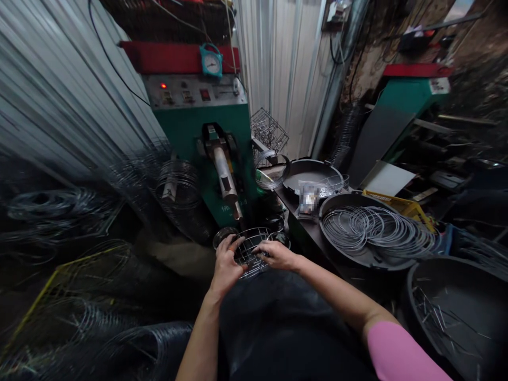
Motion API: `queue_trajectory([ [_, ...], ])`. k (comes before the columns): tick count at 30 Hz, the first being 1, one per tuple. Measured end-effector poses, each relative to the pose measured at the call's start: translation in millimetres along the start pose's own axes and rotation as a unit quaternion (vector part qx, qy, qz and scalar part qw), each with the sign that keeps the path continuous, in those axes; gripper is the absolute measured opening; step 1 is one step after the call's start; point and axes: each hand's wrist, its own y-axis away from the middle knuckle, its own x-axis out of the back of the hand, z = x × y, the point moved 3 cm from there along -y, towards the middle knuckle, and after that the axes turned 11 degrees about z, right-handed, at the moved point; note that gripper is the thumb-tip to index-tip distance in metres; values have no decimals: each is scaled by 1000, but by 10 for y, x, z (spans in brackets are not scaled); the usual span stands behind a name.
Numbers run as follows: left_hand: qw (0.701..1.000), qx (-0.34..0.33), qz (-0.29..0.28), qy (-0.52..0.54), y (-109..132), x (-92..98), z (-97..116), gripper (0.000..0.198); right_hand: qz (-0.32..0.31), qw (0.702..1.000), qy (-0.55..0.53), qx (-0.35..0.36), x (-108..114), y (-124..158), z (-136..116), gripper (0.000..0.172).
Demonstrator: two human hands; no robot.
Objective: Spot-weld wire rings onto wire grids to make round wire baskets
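Observation:
A round basket of thin metal wire with a grid (250, 244) sits low in front of me, just above my black apron (286, 323). On its left side my left hand (228, 263) grips the rim, with the thumb across the near wires. The bent fingers of my right hand (275, 255) pinch together over the right part of the grid; what lies between them is too small to make out. Beyond the basket, the welding machine's arm (225, 177) points down toward it from a green cabinet (174, 124).
Right of me, a black round tray (331, 254) holds many wire rings (373, 227); another tray (496, 296) holds short wire pieces. A clear bag (308, 198) lies on the bench. Stacked wire rings (178, 182) stand left of the machine. A teal dial clock (211, 61) hangs above.

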Motion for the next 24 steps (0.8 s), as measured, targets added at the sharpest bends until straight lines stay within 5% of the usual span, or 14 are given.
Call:
queue_trajectory([
  [6,1000,29,-2,7,-78,18,-57,69,-34,999,7,33,22,-118,25,28],
  [24,998,50,-1,41,-361,33,-392,70,5,998,28,65,-182,-506,215,17],
])
